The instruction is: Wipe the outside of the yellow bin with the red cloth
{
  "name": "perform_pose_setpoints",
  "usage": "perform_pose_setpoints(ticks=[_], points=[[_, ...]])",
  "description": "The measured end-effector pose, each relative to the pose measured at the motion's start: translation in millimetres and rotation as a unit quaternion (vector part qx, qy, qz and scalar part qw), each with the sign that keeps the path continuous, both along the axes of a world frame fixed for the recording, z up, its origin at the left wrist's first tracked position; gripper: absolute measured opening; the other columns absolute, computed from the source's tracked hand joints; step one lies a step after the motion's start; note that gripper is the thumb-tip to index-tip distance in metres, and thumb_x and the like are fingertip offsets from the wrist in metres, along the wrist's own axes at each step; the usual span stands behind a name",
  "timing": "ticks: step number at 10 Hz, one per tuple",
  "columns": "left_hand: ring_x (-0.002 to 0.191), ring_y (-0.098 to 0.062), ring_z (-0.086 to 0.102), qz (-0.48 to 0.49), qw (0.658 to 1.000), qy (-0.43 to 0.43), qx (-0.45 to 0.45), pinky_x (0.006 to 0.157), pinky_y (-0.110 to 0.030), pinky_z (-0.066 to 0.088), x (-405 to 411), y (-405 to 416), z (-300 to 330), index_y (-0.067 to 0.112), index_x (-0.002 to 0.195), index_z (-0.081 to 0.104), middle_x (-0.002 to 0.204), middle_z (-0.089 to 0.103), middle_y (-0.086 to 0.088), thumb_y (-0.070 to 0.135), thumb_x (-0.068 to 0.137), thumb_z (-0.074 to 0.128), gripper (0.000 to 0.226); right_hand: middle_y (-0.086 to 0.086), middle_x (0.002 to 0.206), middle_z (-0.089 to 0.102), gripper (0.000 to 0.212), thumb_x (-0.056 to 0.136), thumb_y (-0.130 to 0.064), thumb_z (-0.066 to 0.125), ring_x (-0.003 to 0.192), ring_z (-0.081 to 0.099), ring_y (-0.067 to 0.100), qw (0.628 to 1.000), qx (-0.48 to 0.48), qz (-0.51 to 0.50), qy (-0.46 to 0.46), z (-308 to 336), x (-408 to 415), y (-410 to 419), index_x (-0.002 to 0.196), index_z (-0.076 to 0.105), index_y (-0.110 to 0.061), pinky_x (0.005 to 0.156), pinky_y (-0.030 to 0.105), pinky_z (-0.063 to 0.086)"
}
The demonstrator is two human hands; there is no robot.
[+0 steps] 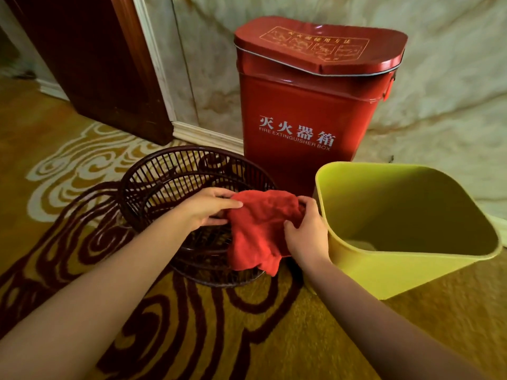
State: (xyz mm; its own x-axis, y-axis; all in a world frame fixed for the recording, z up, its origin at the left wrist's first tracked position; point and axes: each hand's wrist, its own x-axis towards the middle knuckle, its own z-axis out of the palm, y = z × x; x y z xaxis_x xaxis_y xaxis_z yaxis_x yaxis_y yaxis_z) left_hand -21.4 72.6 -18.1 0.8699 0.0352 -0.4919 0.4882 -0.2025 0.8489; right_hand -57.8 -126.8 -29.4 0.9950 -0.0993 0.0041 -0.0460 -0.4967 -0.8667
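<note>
The red cloth [260, 229] hangs crumpled between both hands, above the near rim of a dark wicker basket. My left hand [208, 208] grips its upper left corner with fingers curled over the fabric. My right hand [304, 229] pinches its right edge, close to the yellow bin's left wall. The yellow bin [365, 270] stands upright and open on the carpet to the right, apparently empty, and the cloth does not touch it.
A dark brown wicker basket [164, 174] sits on the patterned gold and maroon carpet under the cloth. Behind stands a tall red fire extinguisher box [301, 105] against a marbled wall. A dark wooden door frame [96, 64] rises at the back left.
</note>
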Motion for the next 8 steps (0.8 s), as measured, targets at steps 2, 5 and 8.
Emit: perform_pose_setpoints(ticks=[2, 5, 8], points=[[0.086, -0.009, 0.064, -0.010, 0.998, 0.052, -0.019, 0.057, -0.020, 0.052, 4, -2, -28, 0.029, 0.086, 0.065, 0.095, 0.067, 0.008, 0.029, 0.073, 0.070, 0.014, 0.009, 0.122, 0.061, 0.045, 0.088, -0.015, 0.054, 0.107, 0.058, 0.031, 0.996, 0.031, -0.010, 0.081, -29, 6, 0, 0.131, 0.039, -0.020, 0.086, 0.029, 0.042], [0.086, -0.014, 0.068, -0.025, 0.994, 0.074, -0.074, 0.064, -0.026, 0.056, 10, 20, -46, 0.026, 0.093, 0.068, 0.094, 0.069, 0.001, 0.024, 0.076, 0.068, 0.018, 0.004, 0.132, 0.054, 0.054, 0.089, -0.018, 0.056, 0.115, 0.055, 0.028, 0.995, 0.050, 0.020, 0.078, -36, 11, -6, 0.137, 0.032, -0.026, 0.093, 0.035, 0.045], [0.102, -0.014, 0.061, -0.020, 0.994, 0.107, 0.030, 0.083, -0.031, 0.051, 10, 12, -3, 0.024, 0.108, 0.060, 0.108, 0.065, 0.001, 0.026, 0.079, 0.065, 0.030, 0.013, 0.151, 0.028, 0.069, 0.084, -0.006, 0.057, 0.139, 0.027, 0.026, 0.999, -0.005, 0.034, 0.033, 2, -1, 10, 0.144, 0.023, -0.014, 0.109, 0.023, 0.022]])
